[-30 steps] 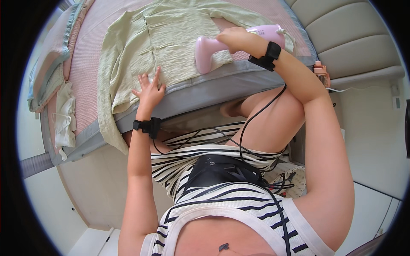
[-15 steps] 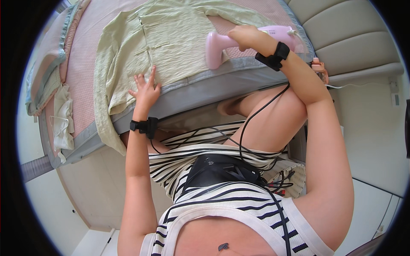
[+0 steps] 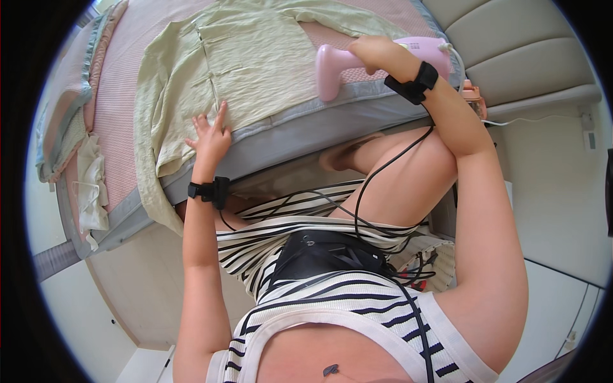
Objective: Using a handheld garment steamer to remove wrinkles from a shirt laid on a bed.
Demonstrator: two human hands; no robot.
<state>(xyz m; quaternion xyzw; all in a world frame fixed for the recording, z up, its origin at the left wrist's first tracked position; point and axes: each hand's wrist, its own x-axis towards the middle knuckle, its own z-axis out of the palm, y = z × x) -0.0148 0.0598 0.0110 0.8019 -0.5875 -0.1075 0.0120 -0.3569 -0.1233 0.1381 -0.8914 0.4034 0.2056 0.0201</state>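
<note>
Steaming in progress, by the look of it, at the near side of a pale green shirt [image 3: 255,57] spread flat on the pink sheet [image 3: 118,83] of a bed [image 3: 306,127], collar end away, hem hanging over the grey edge.

Left hand [image 3: 209,137] down on the shirt's lower part near the button line, fingers spread wide and flat, pinning the cloth and holding nothing. Right hand [image 3: 377,54] closed round the handle of a pink steamer [image 3: 335,67], fingers wrapped tight, head turned toward the shirt just beside the bed's edge. Cannot tell whether the head touches the cloth or hangs a little above it.

Off to the left, a white cloth [image 3: 92,185] lying on the sheet, well apart from both hands. A small bottle [image 3: 471,96] just past the right wrist, by the bed's corner.

Judging from this, only part of the front covered. Next pass calls for cloth kept taut under the flat palm, steamer head drawn across the stretch between the two hands, spread fingers kept clear of the hot steam, and the trailing cord kept off the bottle.
</note>
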